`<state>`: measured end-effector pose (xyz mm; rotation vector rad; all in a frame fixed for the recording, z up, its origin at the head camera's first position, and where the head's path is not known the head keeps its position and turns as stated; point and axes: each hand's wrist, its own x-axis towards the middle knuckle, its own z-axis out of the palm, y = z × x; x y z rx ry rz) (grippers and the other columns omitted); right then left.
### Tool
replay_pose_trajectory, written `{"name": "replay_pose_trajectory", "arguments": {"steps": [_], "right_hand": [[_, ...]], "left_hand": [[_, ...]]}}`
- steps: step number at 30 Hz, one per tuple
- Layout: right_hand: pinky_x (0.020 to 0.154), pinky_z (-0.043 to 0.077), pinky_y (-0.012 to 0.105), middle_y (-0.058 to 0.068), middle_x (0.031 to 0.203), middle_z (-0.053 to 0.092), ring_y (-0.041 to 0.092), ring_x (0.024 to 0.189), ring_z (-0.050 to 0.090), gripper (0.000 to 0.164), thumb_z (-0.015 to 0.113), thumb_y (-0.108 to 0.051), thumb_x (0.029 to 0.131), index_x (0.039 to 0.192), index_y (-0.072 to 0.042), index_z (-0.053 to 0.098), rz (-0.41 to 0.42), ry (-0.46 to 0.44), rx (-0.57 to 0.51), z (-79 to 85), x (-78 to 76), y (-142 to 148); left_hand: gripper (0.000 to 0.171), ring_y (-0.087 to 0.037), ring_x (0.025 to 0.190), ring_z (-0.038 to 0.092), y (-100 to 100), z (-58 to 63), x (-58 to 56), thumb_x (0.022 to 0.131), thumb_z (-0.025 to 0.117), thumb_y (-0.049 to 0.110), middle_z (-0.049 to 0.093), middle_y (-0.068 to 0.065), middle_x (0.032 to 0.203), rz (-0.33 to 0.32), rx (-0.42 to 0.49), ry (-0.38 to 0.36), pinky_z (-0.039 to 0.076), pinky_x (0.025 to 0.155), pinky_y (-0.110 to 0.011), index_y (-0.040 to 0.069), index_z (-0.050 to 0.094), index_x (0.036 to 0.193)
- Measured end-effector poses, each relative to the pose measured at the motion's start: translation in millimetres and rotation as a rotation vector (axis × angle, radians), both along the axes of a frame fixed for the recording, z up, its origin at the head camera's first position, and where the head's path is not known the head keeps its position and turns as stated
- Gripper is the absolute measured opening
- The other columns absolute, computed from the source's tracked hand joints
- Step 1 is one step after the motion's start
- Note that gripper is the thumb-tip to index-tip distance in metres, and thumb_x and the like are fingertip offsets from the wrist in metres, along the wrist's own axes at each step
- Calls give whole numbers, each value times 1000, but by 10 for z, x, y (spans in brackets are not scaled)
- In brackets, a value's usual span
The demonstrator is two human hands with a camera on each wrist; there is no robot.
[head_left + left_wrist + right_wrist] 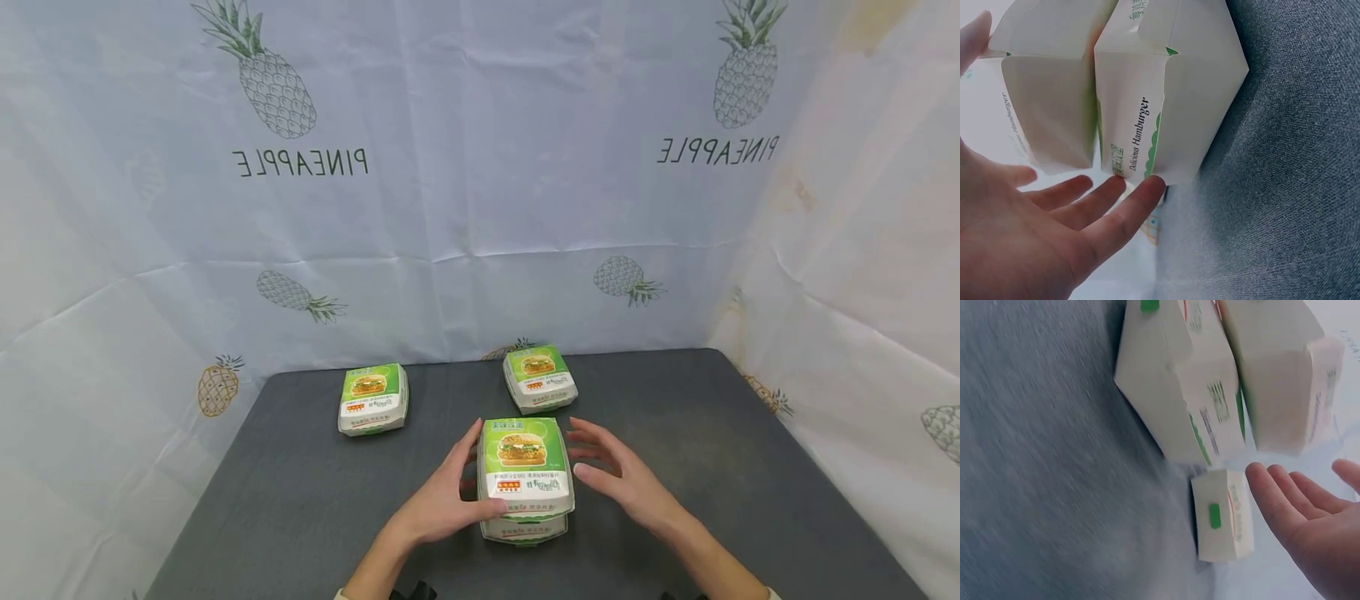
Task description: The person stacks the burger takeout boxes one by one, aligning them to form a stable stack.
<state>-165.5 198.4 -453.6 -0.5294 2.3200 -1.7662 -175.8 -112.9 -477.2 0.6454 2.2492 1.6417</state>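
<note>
Two green-and-white paper burger boxes stand stacked near the front of the table. The upper burger box (pixel 522 454) covers most of the lower burger box (pixel 525 530) in the head view. My left hand (pixel 442 502) is at the stack's left side, thumb by the front corner of the upper box. In the left wrist view its loosely extended fingers (pixel 1124 215) reach along the lower box's far edge; whether they press it I cannot tell. Apart from the stack on the right, my right hand (pixel 628 482) is spread with nothing in it.
Another burger box (pixel 540 380) lies right behind the stack, near the table's back edge. One more burger box (pixel 373 400) lies at the back left. The dark grey tabletop (pixel 300 517) is enclosed by a white pineapple-print cloth (pixel 465 183) behind and at both sides.
</note>
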Motion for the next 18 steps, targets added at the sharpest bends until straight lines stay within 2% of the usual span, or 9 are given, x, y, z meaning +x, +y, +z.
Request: {"name": "replay_pose_trajectory", "arguments": {"steps": [9,18], "right_hand": [[96,52,37,19,150,47,42,133,50,56,59,-21,105,156,-10,38,-51,136,86,85,-287,114],[97,51,53,24,149,46,44,133,49,63,64,-28,103,155,-6,38,-136,166,147,135,-605,131]], "left_hand": [[106,-32,143,34,-4,4,11,89,78,41,18,-9,165,-5,-6,-6,45,105,-51,25,6,165],[105,-33,143,35,9,12,11,90,77,41,19,-11,164,-18,3,0,45,104,-51,23,6,165]]}}
